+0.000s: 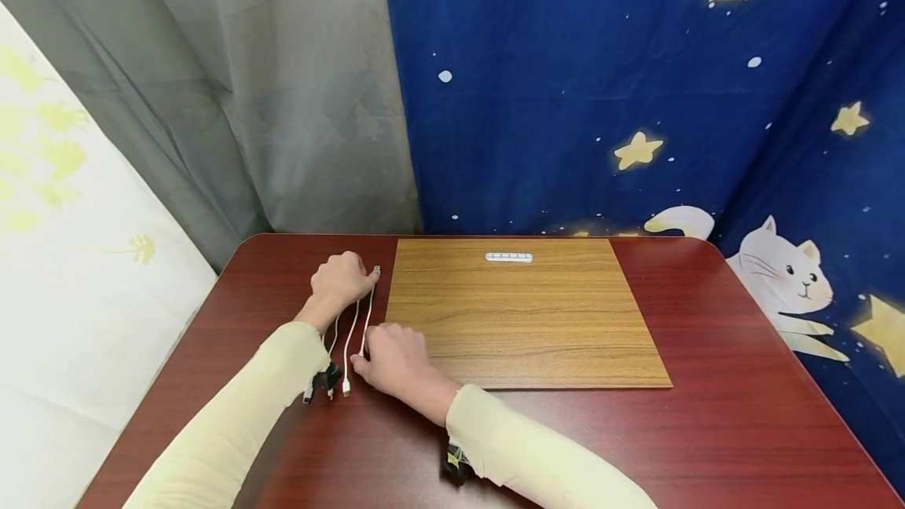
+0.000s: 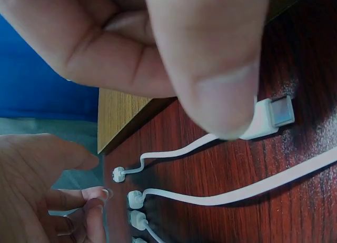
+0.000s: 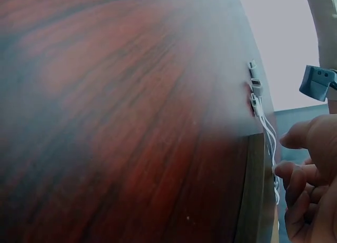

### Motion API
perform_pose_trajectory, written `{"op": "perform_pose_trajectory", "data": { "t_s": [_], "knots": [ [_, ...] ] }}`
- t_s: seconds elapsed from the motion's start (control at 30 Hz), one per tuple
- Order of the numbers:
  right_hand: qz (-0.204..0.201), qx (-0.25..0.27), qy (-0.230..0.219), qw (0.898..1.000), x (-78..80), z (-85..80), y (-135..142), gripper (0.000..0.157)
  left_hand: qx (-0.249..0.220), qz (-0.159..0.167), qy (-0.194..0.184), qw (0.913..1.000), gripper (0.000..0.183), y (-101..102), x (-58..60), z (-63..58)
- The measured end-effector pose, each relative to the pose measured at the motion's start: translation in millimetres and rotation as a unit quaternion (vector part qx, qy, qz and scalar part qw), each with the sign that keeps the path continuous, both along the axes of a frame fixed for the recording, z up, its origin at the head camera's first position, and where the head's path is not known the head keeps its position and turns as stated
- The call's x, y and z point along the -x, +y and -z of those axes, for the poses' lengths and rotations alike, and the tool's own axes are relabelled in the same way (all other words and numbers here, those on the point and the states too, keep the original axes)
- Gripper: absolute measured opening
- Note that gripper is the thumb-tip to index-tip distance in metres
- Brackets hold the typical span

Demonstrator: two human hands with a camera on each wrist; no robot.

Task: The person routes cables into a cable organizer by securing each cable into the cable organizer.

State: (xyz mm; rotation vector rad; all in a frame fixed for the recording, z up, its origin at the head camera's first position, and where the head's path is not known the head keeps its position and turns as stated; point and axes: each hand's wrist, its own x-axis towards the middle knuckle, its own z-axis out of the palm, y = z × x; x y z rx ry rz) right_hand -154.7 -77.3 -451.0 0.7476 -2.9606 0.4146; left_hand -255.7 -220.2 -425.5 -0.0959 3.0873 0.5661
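Several white charging cables lie side by side on the dark red table, left of a wooden board. My left hand (image 1: 342, 279) pinches the far end of the cable nearest the board; in the left wrist view its thumb covers part of the plug (image 2: 261, 120), and the metal tip sticks out. Near that cable's other end is my right hand (image 1: 392, 356), its thumb and fingers apart. The right wrist view shows a fingertip close to the cables (image 3: 269, 128); whether it touches one I cannot tell. Another white cable (image 1: 349, 336) runs alongside, partly under my left forearm.
The wooden board (image 1: 523, 320) lies flat right of the cables, its left edge close to my right hand. A small white slotted strip (image 1: 509, 257) rests near the board's far edge. Grey and blue curtains (image 1: 537, 85) hang behind the table (image 1: 735, 383).
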Motion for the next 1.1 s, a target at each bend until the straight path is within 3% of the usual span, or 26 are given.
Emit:
{"op": "perform_pose_trajectory", "data": {
  "t_s": [1.1],
  "knots": [
    [0.014, -0.076, -0.019, 0.997, 1.6, 2.3, -21, 0.035, -0.009, -0.014, -0.006, 0.9998, 0.048, 0, 17.9, 15.8]
  ]
}}
